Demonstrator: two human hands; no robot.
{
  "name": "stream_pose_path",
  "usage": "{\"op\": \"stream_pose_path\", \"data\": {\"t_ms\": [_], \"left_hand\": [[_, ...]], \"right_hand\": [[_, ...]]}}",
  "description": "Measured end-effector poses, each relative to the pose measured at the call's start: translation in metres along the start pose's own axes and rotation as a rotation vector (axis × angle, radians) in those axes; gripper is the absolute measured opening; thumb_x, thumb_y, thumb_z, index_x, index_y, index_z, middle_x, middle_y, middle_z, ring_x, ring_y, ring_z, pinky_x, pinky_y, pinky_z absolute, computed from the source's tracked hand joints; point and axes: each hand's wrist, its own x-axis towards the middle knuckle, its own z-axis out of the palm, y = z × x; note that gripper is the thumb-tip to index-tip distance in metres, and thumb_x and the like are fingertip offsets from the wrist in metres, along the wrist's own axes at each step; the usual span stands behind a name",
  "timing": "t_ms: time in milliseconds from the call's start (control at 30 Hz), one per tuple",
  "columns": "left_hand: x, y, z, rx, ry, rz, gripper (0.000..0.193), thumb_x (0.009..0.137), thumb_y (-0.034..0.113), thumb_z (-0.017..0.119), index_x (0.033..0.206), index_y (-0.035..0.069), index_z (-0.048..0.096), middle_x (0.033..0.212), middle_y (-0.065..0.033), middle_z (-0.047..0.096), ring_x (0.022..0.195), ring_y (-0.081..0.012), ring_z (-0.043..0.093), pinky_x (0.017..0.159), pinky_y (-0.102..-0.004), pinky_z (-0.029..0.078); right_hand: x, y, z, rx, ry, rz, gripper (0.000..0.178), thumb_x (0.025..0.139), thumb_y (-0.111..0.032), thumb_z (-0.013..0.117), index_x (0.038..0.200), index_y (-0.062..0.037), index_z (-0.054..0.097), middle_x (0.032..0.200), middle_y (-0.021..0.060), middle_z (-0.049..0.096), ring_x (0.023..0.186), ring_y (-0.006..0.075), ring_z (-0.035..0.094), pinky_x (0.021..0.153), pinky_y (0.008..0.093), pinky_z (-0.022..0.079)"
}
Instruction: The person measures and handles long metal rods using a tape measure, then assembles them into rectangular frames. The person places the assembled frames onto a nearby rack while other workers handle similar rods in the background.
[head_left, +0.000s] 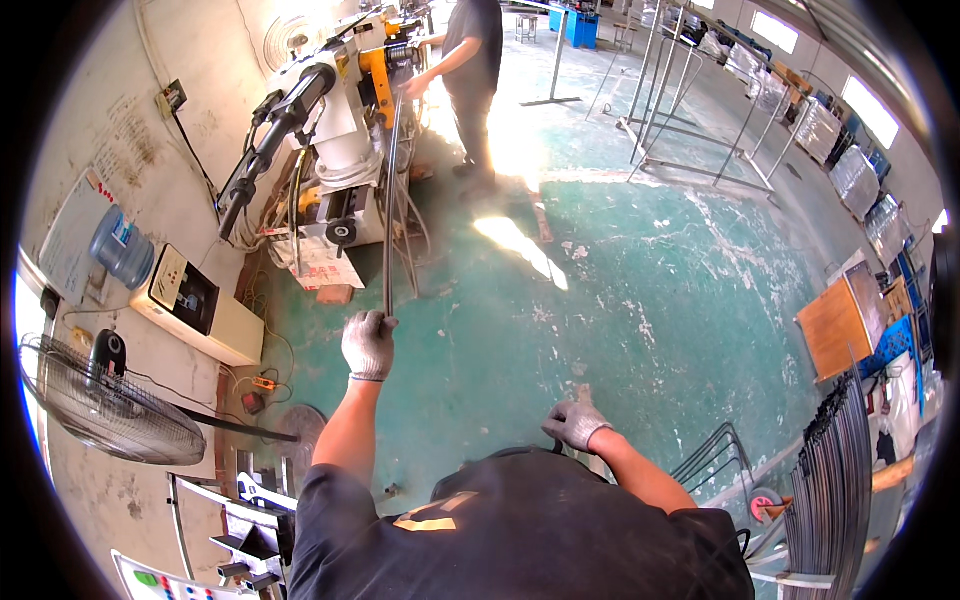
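Note:
My left hand (366,345), in a pale knit work glove, is closed around the near end of a long, dark metal tube (392,215). From there the tube stretches away beside the machine (345,140), a white and orange unit with a thick black arm. Near the tube's far end is the hand of a co-worker (416,86); whether it grips the tube I cannot tell. My right hand (574,425), gloved too, is held low near my body on the right. Its fingers are curled, and a small dark piece shows under them, too unclear to name.
A pedestal fan (110,405) and a water dispenser (195,305) stand along the left wall. Metal racks (690,160) occupy the far right. Bundled dark rods (830,480) and a brown board (838,330) are on the right. Green floor (640,290) lies ahead.

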Motion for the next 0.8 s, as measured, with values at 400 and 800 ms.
{"op": "stream_pose_path", "data": {"t_ms": [400, 800], "left_hand": [[-0.009, -0.002, -0.006, -0.021, 0.095, -0.175, 0.019, 0.088, 0.025, 0.085, 0.091, 0.010, 0.073, 0.087, -0.0143, 0.070, 0.085, -0.0387, 0.068, 0.075, -0.0496, 0.054], [-0.300, -0.052, 0.039, 0.045, -0.758, -0.458, 0.037, 0.098, 0.043, 0.069, 0.099, 0.008, 0.077, 0.106, -0.0228, 0.076, 0.103, -0.0417, 0.074, 0.086, -0.0520, 0.059]], "right_hand": [[-0.003, -0.019, 0.000, -0.128, 0.023, -0.105, 0.045, 0.096, -0.048, 0.070, 0.113, -0.0071, 0.081, 0.112, 0.0212, 0.079, 0.108, 0.0400, 0.075, 0.095, 0.0478, 0.057], [0.022, 0.017, 0.027, -0.036, -0.053, -0.131, 0.042, 0.099, -0.053, 0.063, 0.112, -0.0175, 0.082, 0.100, 0.0096, 0.083, 0.108, 0.0314, 0.076, 0.117, 0.0615, 0.029]]}}
